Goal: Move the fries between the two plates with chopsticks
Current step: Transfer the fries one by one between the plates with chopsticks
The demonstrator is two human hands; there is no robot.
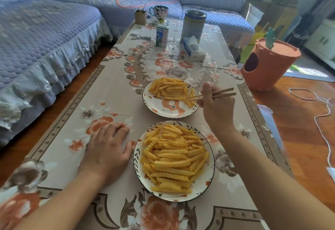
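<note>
Two plates of crinkle-cut fries sit on the floral tablecloth [112,91], and the near plate [211,173] serves best as the landmark: it is heaped with fries [172,159] almost to its rim. Just beyond it, nearly touching, stands the far plate [154,107], whose fries [169,89] are banked toward its back and right side, leaving painted porcelain bare at the front. Above and to the right of the near plate, the right hand [216,107] is curled round a pair of wooden chopsticks [210,94], their tips reaching in among the fries at the far plate's right edge; whether a fry is actually caught between the tips is too small to tell. Left of the near plate, the left hand [107,148] lies flat on the cloth with fingers spread, holding nothing and steadying neither plate. The risks, as I judge them: ridged fries may roll or slip from smooth sticks over the gap between the plates and land on the cloth, and a fry set on the near plate's tall heap could slide off or knock others over the rim.
</note>
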